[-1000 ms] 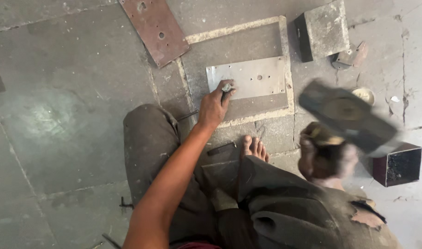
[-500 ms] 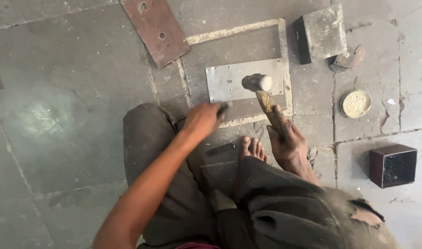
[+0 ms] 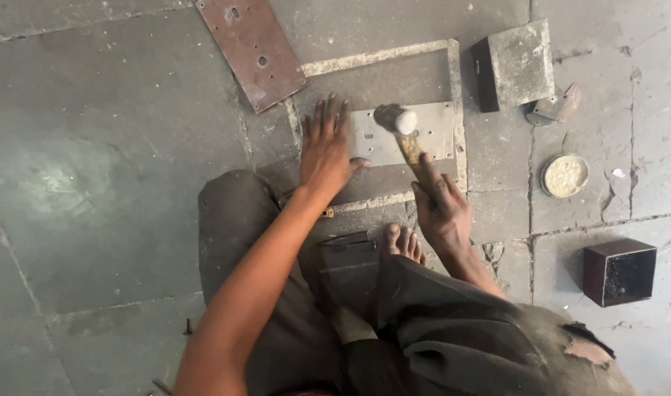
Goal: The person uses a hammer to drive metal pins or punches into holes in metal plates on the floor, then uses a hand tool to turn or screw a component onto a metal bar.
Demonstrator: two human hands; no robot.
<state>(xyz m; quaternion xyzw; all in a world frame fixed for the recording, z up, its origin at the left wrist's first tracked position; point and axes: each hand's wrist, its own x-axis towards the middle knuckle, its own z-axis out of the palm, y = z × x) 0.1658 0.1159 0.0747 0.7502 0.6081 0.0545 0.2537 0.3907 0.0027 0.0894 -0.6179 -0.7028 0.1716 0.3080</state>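
A pale grey metal plate [image 3: 416, 136] lies flat on the stone floor [image 3: 115, 169] just above the middle of the frame, inside a rectangular patch edged with a light, sandy border. The plate is a wide rectangle with a dull, scuffed sheen and a few small punched holes showing in its face; its lower edge looks slightly uneven.

The left hand [image 3: 326, 147] lies flat with its fingers spread, resting on the left end of the plate and the floor beside it — thumb pointing right along the plate's lower edge. The right hand [image 3: 442, 209], lower and to the right, is wrapped tight around the wooden handle of a hammer [image 3: 400, 128]. The hammer's head, with a worn pale face, sits over the middle of the plate; whether it touches the metal cannot be told.

A bare foot [image 3: 401, 242] shows just below the plate, between the two arms, above dark, torn trousers.

At the upper middle lies a rusty brown plate [image 3: 251, 51] with holes, tilted. In the upper right stands a grey stone block [image 3: 515, 66], with a small round tin [image 3: 565, 174] of yellowish stuff below it — and a dark open box [image 3: 620, 271] at the right edge.
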